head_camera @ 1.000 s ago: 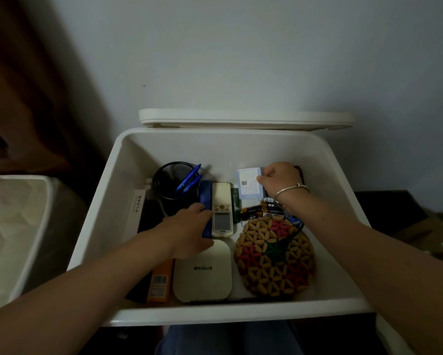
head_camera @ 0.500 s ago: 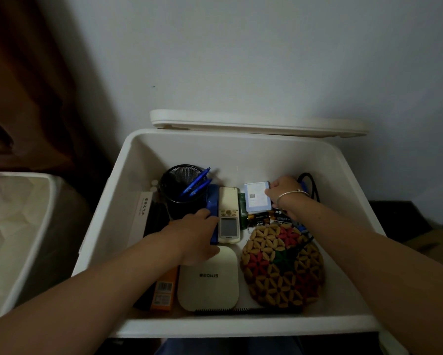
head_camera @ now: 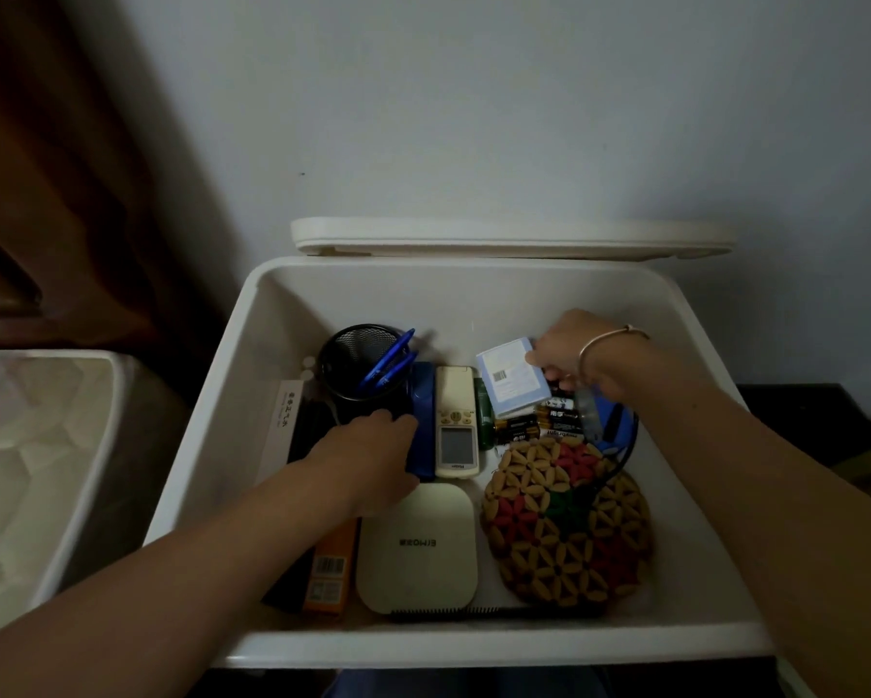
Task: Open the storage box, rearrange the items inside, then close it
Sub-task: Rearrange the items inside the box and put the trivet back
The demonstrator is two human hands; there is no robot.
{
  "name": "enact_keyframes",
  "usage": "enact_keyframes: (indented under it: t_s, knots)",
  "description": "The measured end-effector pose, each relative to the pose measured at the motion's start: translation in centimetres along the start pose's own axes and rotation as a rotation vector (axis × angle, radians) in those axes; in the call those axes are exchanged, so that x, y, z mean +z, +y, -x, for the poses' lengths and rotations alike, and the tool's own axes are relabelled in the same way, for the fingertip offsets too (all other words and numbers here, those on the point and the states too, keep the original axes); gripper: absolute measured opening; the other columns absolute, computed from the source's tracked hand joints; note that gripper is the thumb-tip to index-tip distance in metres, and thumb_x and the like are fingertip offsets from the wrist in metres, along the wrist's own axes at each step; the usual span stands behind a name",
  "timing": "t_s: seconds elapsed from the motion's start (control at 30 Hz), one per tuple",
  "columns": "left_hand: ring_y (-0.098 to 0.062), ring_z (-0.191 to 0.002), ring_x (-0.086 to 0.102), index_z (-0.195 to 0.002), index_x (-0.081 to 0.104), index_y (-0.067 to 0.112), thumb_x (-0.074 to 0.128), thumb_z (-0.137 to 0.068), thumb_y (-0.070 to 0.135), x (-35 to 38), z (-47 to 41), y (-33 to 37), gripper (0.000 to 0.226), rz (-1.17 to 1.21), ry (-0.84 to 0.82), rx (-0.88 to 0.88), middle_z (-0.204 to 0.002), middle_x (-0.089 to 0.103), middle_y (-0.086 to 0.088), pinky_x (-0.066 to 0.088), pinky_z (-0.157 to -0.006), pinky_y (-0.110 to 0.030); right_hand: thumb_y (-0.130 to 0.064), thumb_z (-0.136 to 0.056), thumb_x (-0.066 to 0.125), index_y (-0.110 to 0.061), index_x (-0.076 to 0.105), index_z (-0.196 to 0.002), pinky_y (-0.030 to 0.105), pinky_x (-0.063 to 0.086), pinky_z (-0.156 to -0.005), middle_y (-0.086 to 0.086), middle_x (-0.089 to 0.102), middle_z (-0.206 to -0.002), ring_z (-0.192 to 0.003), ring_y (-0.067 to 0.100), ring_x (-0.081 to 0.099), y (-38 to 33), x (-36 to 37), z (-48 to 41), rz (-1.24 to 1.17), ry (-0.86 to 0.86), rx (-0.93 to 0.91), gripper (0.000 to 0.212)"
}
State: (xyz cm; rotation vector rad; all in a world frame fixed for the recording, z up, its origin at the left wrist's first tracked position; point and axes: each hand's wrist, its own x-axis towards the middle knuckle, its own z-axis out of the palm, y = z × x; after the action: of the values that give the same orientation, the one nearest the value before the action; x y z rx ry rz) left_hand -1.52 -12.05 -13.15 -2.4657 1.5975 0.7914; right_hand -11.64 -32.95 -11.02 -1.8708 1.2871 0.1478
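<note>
The white storage box [head_camera: 206, 445] stands open, its lid [head_camera: 514, 239] tipped up at the back against the wall. My left hand [head_camera: 368, 455] grips a dark blue flat case [head_camera: 422, 410] lying beside a cream remote control [head_camera: 456, 420]. My right hand [head_camera: 561, 352] pinches the corner of a small pale blue box [head_camera: 511, 382], lifted above several batteries [head_camera: 539, 420]. Also inside are a black mesh pen cup [head_camera: 355, 360] with blue pens, a cream rounded device [head_camera: 418, 546], a round woven beaded mat [head_camera: 564, 526] and an orange packet [head_camera: 330, 571].
A blue cable and a clear plug [head_camera: 604, 425] lie under my right wrist. A white slim carton [head_camera: 282, 420] leans along the box's left wall. Another white bin [head_camera: 35, 445] stands to the left, with a dark wooden panel [head_camera: 45, 168] behind it.
My right hand has lifted the pale blue box up and tilted it, away from the batteries. My left hand stays on the blue case. The camera has moved slightly.
</note>
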Motion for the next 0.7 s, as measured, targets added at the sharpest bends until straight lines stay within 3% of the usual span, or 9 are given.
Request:
enact_keyframes:
  t_s: [0.13,0.23,0.37,0.53,0.7]
  knots:
    - [-0.017,-0.106,0.054,-0.119,0.046,0.021,0.055,-0.091,0.043,0.3,-0.3,-0.1,0.036,-0.04,0.116,-0.041,-0.114,0.056,0.001,0.037,-0.093,-0.034,-0.009,-0.09,0.058,0.003,0.062,-0.102,0.022,0.045,-0.052,0.01,0.061,-0.076,-0.066,0.015,0.055,-0.9,-0.3,1.4,-0.092,-0.066,-0.065,0.017]
    - [-0.016,-0.101,0.058,-0.113,0.05,0.021,0.058,-0.09,0.044,0.6,-0.6,-0.3,0.034,-0.065,0.208,-0.067,-0.107,0.061,0.003,0.04,-0.089,-0.032,-0.007,-0.089,0.058,0.002,0.062,-0.103,0.022,0.045,-0.051,0.008,0.06,-0.074,-0.062,0.014,0.056,-1.3,0.1,2.1,-0.138,-0.115,-0.087,0.017]
    - [-0.017,-0.095,0.061,-0.109,0.058,0.019,0.052,-0.093,0.024,1.0,-1.0,-0.5,0.017,-0.156,0.258,-0.087,-0.102,0.065,0.001,0.041,-0.081,-0.026,-0.006,-0.089,0.059,0.003,0.061,-0.108,0.022,0.05,-0.056,0.01,0.063,-0.081,-0.066,0.013,0.057,-1.6,1.2,3.0,-0.17,-0.195,-0.1,0.021]
    - [-0.016,-0.089,0.063,-0.106,0.064,0.017,0.05,-0.094,0.015,0.6,-1.0,-0.2,0.018,-0.129,0.219,-0.152,-0.1,0.067,-0.001,0.049,-0.077,-0.026,-0.009,-0.088,0.06,0.003,0.06,-0.11,0.027,0.054,-0.068,0.016,0.066,-0.097,-0.073,0.017,0.06,-1.6,2.7,3.4,-0.142,-0.258,-0.118,0.025]
    - [-0.013,-0.085,0.061,-0.103,0.064,0.02,0.049,-0.095,0.018,-1.7,1.0,0.3,0.017,-0.019,0.281,-0.138,-0.098,0.065,0.001,0.05,-0.075,-0.026,-0.013,-0.086,0.062,0.0,0.06,-0.107,0.022,0.05,-0.052,0.014,0.068,-0.093,-0.071,0.017,0.061,-1.3,3.1,3.1,-0.078,-0.25,-0.098,0.025]
